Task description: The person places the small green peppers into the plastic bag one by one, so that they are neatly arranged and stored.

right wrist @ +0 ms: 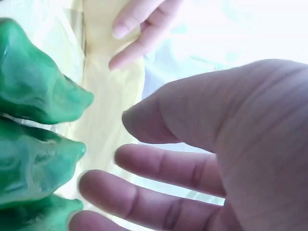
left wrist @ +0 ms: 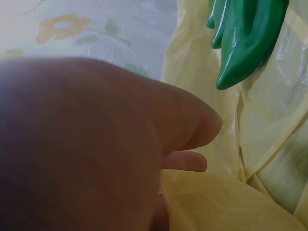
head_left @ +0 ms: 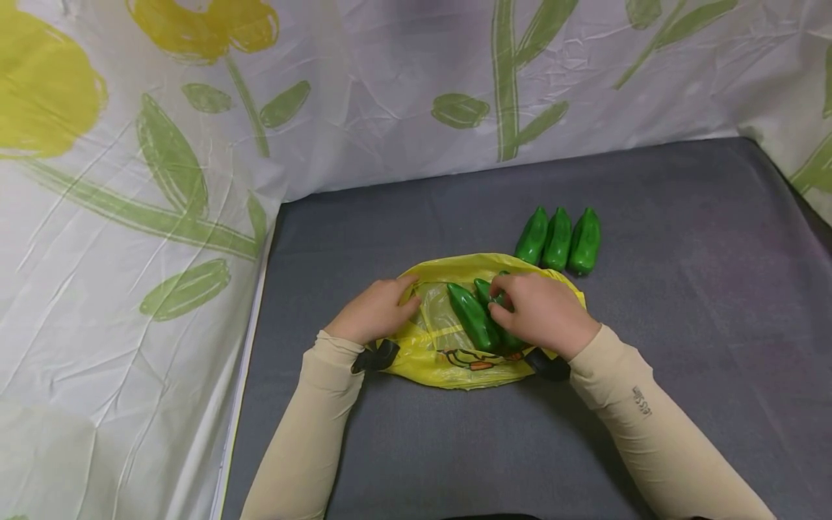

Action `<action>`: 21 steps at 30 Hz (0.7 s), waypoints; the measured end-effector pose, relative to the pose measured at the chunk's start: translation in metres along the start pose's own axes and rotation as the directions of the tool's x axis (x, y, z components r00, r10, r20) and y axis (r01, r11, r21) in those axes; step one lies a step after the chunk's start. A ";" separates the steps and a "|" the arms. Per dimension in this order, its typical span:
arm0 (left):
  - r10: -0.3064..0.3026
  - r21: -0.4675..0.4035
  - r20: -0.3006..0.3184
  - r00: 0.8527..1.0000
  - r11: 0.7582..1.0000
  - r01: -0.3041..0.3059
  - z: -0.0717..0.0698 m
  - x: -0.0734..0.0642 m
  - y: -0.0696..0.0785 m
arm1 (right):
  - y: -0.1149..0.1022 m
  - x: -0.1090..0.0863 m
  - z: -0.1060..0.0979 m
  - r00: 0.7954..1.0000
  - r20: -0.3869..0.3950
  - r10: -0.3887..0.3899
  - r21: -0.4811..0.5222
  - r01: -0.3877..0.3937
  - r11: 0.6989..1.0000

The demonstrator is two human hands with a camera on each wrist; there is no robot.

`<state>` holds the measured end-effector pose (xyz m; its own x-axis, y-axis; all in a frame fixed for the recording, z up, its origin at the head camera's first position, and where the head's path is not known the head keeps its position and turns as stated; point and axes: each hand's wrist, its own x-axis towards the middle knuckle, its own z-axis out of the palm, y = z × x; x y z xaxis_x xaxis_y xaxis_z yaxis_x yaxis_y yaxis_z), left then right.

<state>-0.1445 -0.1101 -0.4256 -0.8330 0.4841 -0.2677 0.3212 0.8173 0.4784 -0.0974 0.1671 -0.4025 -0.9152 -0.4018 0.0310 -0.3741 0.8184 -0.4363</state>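
Note:
A yellow plastic bag lies with its mouth spread wide. Three shiny green peppers lie side by side inside it, partly covered by my right hand in the head view. My left hand holds the bag's left rim, thumb and fingers at the plastic. Over the peppers hovers my right hand. In the right wrist view its thumb and fingers are spread apart, close to the pepper tips, with nothing between them.
Three more green peppers lie in a row on the grey tabletop, just behind the bag's right side. A white sheet with printed flowers hangs along the back and left of the table.

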 end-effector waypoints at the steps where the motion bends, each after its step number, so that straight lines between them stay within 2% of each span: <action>1: -0.001 0.000 0.002 1.000 1.000 0.001 0.000 0.000 0.000 | 0.001 0.000 -0.001 1.000 -0.004 0.005 0.003 -0.005 1.000; 12: -0.011 -0.001 0.006 1.000 1.000 0.011 0.001 0.000 0.000 | 0.018 0.001 -0.020 0.992 -0.009 0.126 0.046 -0.126 0.991; 21: -0.015 0.003 0.003 1.000 1.000 0.015 0.002 0.002 -0.002 | 0.039 -0.001 -0.032 0.983 -0.065 0.171 0.054 -0.167 0.984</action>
<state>-0.1455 -0.1101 -0.4287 -0.8367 0.4722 -0.2773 0.3094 0.8255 0.4721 -0.1156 0.2127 -0.3907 -0.9734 -0.2287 0.0147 -0.2071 0.8507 -0.4832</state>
